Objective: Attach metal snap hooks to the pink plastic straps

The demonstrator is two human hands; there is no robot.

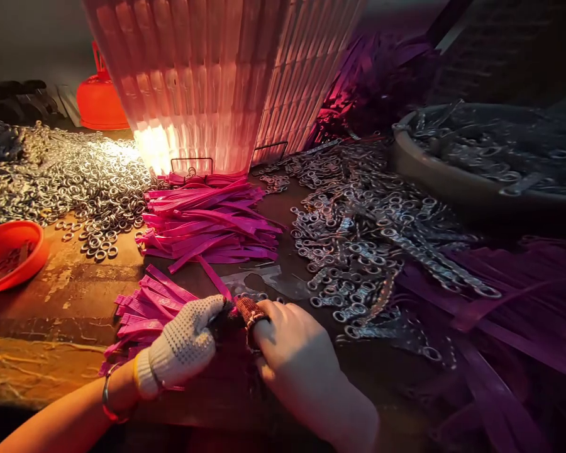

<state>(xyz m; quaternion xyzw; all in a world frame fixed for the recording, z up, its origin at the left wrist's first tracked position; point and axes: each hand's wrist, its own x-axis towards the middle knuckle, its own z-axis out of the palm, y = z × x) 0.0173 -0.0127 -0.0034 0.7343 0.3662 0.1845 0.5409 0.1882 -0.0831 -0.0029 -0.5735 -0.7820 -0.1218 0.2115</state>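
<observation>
My left hand [182, 346], in a white dotted work glove with dark fingertips, is closed at the front of the table. Close against it, my right hand [297, 352] is bare apart from reddish-brown knitted covers on its fingers, and it is closed too. A magenta strap [214, 277] runs down from the back into the place where the fingertips meet, pinched between both hands. The fingers hide its lower end and anything joined to it. One bundle of magenta straps [212, 223] lies beyond my hands, and another strap bundle [151, 305] beside my left wrist.
Loose metal rings [99, 189] are heaped at left, by a red scoop-like container [40, 258]. Ring-ended metal chain pieces [358, 233] cover the right side, before a large basin [434, 173]. Corrugated translucent panels [207, 82] stand behind, near a red lamp [101, 100]. Purple straps [500, 340] lie right.
</observation>
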